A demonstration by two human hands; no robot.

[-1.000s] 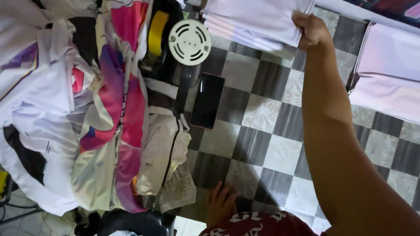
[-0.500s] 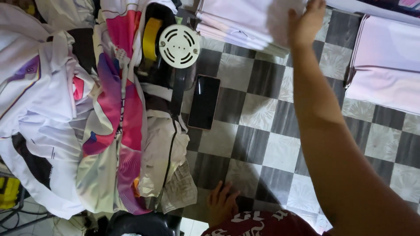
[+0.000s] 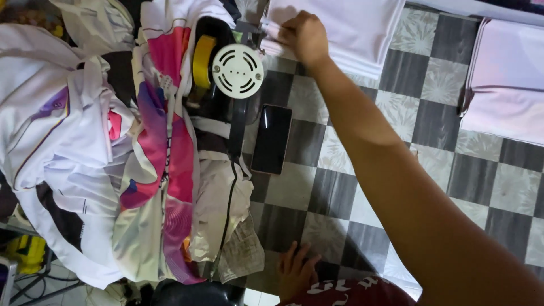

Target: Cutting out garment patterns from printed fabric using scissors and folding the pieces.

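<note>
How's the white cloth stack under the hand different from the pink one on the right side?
The white folded stack lies at top centre with the right hand gripping its corner; the pink folded stack sits at the right edge, untouched. The white one looks plain, the pink one shows a dark seam. Both lie flat on the checkered floor.

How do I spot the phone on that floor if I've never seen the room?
Find the checkered floor, then the round white vented disc. Just below and right of it lies the phone, flat, screen up. It is the only dark glossy rectangle beside the clothes pile.
</note>
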